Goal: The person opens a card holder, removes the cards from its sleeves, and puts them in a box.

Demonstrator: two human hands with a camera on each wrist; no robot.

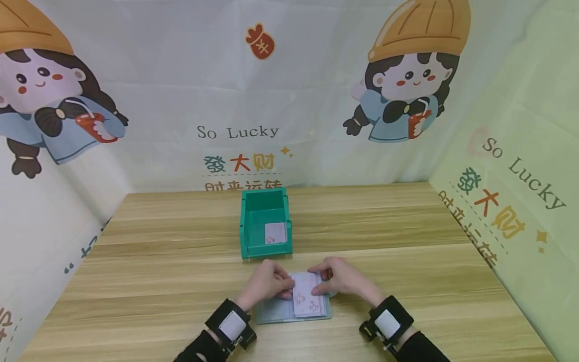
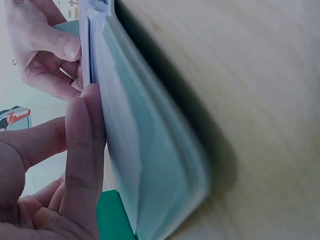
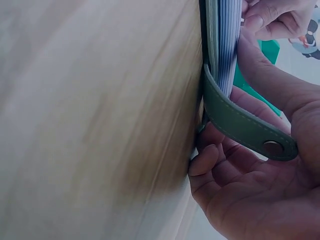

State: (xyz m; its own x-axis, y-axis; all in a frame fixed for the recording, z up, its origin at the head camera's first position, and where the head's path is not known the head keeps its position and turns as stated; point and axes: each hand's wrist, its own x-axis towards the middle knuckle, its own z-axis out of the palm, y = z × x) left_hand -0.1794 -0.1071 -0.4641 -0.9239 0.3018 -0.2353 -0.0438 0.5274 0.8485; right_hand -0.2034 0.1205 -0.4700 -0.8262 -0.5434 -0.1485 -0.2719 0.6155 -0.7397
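A notebook [image 1: 273, 310] with a pale green cover lies open on the wooden table. Its stack of pale lilac pages [image 1: 307, 304], the top one printed with small pinkish figures, sits on the right half. My left hand [image 1: 270, 280] pinches the left edge of the top page, fingertips close together in the left wrist view. With its thumb on the pages, my right hand [image 1: 340, 277] grips the stack's right edge, other fingers curled beyond it. In the right wrist view a green strap [image 3: 240, 127] with a metal snap sticks out from the cover beside that palm.
Behind the notebook stands a green open-fronted bin [image 1: 264, 208], a small pale printed card [image 1: 275, 233] lying inside near its front. Printed cloth [image 1: 316, 100] hangs along the back and both sides of the wooden table [image 1: 384, 226].
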